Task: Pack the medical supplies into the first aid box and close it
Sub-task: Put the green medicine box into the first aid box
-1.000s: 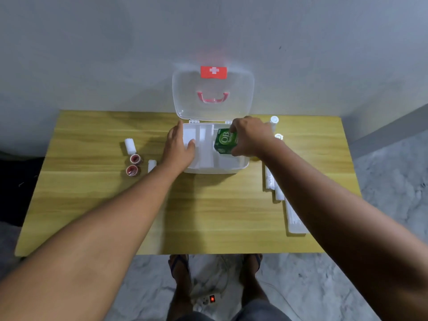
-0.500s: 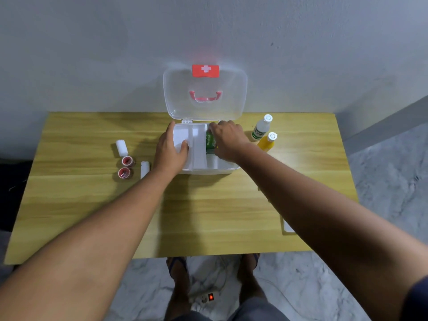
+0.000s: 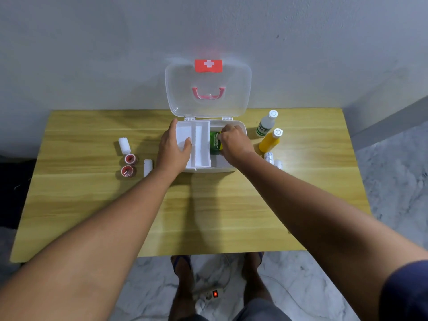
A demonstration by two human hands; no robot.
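The white first aid box [image 3: 222, 168] stands open at the back of the wooden table, its clear lid [image 3: 208, 89] leaning upright against the wall. My right hand [image 3: 234, 142] is down in the box's right part, closed on a green carton [image 3: 215, 142]. My left hand [image 3: 174, 147] grips the box's left wall, thumb resting on the white inner tray [image 3: 200, 144]. Left of the box lie two white gauze rolls [image 3: 124, 145] [image 3: 147, 167] and two red tape rolls [image 3: 129, 165]. On the right stand a white bottle [image 3: 266, 123] and a yellow bottle [image 3: 269, 141].
Small white wrapped packs [image 3: 273, 159] lie right of the box, partly behind my right forearm. The table [image 3: 208, 205] sits against a grey wall. On the marble floor below are a person's feet and a power strip [image 3: 209, 295] with a red light.
My right hand has carried the green carton from above the box's rim down into the right compartment. The left hand has stayed on the box. The camera has tilted slightly.
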